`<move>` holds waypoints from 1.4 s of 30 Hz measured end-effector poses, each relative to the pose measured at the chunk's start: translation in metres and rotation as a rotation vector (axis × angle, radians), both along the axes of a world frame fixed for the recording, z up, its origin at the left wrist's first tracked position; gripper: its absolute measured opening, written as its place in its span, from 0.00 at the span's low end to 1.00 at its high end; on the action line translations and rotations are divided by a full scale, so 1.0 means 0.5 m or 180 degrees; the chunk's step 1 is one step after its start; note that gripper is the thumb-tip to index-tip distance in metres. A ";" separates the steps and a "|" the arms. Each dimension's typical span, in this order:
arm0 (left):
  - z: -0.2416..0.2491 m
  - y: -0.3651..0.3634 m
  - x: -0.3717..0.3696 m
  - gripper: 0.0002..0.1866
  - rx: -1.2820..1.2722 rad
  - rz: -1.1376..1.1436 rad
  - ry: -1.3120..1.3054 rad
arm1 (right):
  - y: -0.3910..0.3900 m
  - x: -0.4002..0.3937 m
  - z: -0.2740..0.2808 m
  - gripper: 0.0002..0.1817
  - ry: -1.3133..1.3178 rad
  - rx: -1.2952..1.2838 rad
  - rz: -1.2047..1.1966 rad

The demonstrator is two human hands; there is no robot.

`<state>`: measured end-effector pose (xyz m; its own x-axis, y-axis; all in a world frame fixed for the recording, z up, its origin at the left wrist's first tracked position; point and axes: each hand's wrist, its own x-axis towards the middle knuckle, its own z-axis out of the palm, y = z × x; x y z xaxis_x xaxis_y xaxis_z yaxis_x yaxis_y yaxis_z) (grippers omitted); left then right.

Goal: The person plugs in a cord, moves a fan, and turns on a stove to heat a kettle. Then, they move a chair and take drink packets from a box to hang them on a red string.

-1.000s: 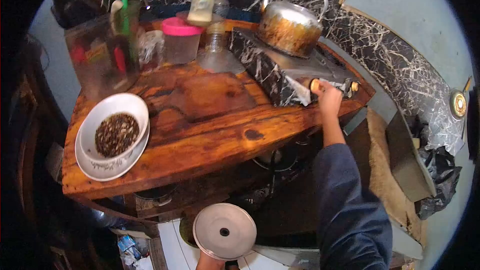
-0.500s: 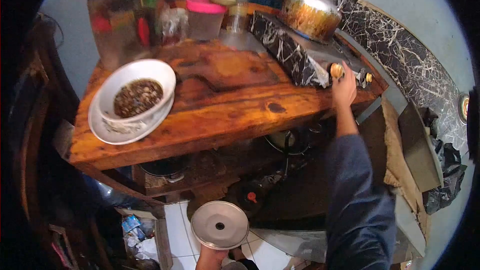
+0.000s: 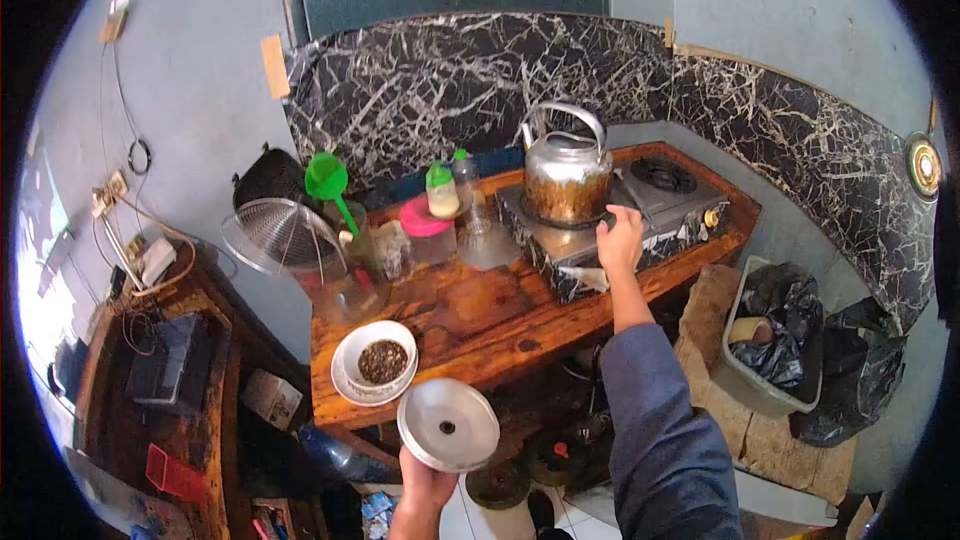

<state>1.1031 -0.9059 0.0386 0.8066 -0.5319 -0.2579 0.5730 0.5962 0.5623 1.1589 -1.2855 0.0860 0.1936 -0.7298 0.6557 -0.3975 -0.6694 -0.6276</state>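
In the head view, the metal lid [image 3: 463, 405] is clamped in the left hand [image 3: 428, 478], in front of the table's [image 3: 480, 312] near edge. The right hand [image 3: 622, 243] is held at the stove's [image 3: 690, 208] front edge, thumb and fingers parted, just beside the kettle [image 3: 563, 185]. The left fingertips are hidden; any right-hand contact cannot be made out.

The head view looks forward and down from above the near side of the table [image 3: 475, 305], facing the stove [image 3: 655, 230] and the wall [image 3: 430, 80] behind it. The hands are close below, the wall farther off.
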 end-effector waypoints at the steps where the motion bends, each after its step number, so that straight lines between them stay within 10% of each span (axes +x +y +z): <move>1: 0.035 -0.027 0.014 0.19 0.0168 -0.0009 -0.0226 | -0.022 0.006 0.027 0.16 0.0313 -0.0122 0.0056; 11: 0.162 -0.504 0.405 0.08 0.1964 -0.0393 -0.3404 | -0.258 0.185 0.146 0.18 0.0792 -0.0909 0.0956; 15: 0.259 -0.687 0.506 0.08 0.2480 0.0847 -0.5706 | -0.314 0.234 0.152 0.12 0.0405 -0.0970 0.0742; 23: 0.303 -0.921 0.603 0.07 0.3793 0.0198 -0.6321 | -0.379 0.241 0.149 0.11 -0.0233 -0.0717 0.0869; 42: 0.237 -1.034 0.670 0.07 0.3694 -0.0215 -0.6732 | -0.414 0.227 0.122 0.14 0.0028 -0.0455 0.0998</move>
